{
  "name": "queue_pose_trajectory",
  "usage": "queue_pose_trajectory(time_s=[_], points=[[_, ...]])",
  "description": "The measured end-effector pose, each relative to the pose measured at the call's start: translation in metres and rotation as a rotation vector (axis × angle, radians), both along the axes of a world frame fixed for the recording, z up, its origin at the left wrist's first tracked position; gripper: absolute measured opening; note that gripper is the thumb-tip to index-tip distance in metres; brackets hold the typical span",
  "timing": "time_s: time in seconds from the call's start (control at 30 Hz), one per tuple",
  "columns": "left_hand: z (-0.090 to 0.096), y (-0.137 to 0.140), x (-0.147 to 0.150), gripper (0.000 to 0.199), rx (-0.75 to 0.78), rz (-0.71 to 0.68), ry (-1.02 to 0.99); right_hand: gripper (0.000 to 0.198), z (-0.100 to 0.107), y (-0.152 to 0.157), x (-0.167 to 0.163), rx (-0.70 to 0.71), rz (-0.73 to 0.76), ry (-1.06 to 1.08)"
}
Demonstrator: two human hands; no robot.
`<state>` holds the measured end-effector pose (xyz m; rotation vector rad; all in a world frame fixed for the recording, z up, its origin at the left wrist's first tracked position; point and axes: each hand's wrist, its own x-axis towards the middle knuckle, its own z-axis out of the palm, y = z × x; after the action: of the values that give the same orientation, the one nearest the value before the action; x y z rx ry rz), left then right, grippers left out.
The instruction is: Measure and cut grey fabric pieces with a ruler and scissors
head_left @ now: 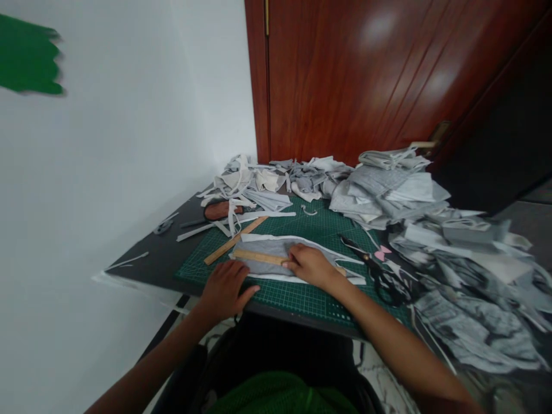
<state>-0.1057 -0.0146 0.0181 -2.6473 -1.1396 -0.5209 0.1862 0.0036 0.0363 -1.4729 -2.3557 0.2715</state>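
A wooden ruler lies lengthwise along a grey cloth piece with white edges. The fingers of my right hand are closed on the ruler near its middle, and its right end shows past my wrist. My left hand rests at the lower left of the cloth, fingers laid flat and thumb spread, close to the ruler's left end. Beneath the cloth is a green cutting mat. A second wooden ruler slants across the mat at upper left. Black-handled scissors lie to the right.
Scrap strips and cloth pieces are heaped along the back. Tall stacks of folded grey cloth and a loose pile fill the right side. A brown oval object sits at back left. A white wall borders the left.
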Motion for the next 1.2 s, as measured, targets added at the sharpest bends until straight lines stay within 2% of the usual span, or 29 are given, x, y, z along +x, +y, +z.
queue_pose_trajectory(time_s=[0.17,0.33,0.43,0.47,0.53,0.57,0.67,0.73,0.83,1.0,1.2], points=[[0.003,-0.002,0.007,0.041,0.049,0.218,0.087,0.025,0.010,-0.008,-0.008,-0.041,0.107,-0.024],[0.015,0.010,0.028,0.037,-0.014,0.205,0.083,0.024,0.021,-0.016,-0.015,-0.077,0.252,0.019],[0.017,0.019,0.045,0.024,-0.020,0.100,0.005,0.020,0.020,-0.009,-0.005,-0.115,0.264,0.046],[0.016,0.020,0.051,0.021,-0.051,0.007,-0.022,0.019,0.018,-0.005,0.002,-0.128,0.239,0.050],[0.014,0.021,0.062,0.019,-0.199,-0.239,-0.057,0.019,0.010,0.005,0.018,-0.147,0.148,0.049],[0.012,0.020,0.068,0.020,-0.270,-0.314,-0.054,0.022,0.006,0.009,0.026,-0.157,0.094,0.041],[0.010,0.016,0.085,0.015,-0.372,-0.218,-0.131,0.037,-0.004,0.020,0.046,-0.179,-0.042,0.005],[0.010,0.017,0.096,0.020,-0.408,-0.129,-0.178,0.043,-0.008,0.026,0.053,-0.177,-0.090,-0.011],[0.009,0.024,0.108,0.020,-0.461,-0.108,-0.203,0.043,-0.011,0.032,0.057,-0.138,-0.127,-0.018],[0.004,0.042,0.105,0.010,-0.538,-0.198,-0.245,0.042,-0.016,0.041,0.065,-0.015,-0.101,-0.003],[0.006,0.046,0.082,0.011,-0.601,-0.375,-0.236,0.039,-0.021,0.051,0.078,0.022,-0.001,0.005]])
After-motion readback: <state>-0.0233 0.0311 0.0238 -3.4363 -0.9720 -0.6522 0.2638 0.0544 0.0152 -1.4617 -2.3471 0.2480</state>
